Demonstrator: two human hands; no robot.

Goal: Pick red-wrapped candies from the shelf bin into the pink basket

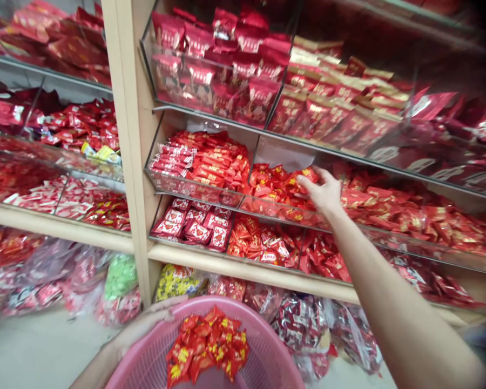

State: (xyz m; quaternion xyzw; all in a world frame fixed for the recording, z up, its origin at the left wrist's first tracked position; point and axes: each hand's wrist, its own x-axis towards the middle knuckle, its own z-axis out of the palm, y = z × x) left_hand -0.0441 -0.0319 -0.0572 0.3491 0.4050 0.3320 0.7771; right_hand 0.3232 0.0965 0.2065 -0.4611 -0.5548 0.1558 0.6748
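Observation:
My left hand [149, 321] grips the rim of a pink plastic basket [140, 361] at the bottom of the view. Inside the basket lies a heap of red candy packets [208, 346] with yellow print. My right hand [323, 190] reaches into a middle-shelf compartment of similar red packets. Its thumb and fingers close around some red packets [308, 174] at the top of that pile; how many cannot be made out. A clear plastic front panel [281, 209] runs along the compartment below my wrist.
Shelves above hold larger red bags [259, 100] behind clear fronts. Small square packets [198, 224] fill a lower bin. A wooden upright [127, 135] divides two shelf units. On the floor beneath stand filled plastic bags [302, 321], a green bag [120, 275] and a yellow bag [177, 281].

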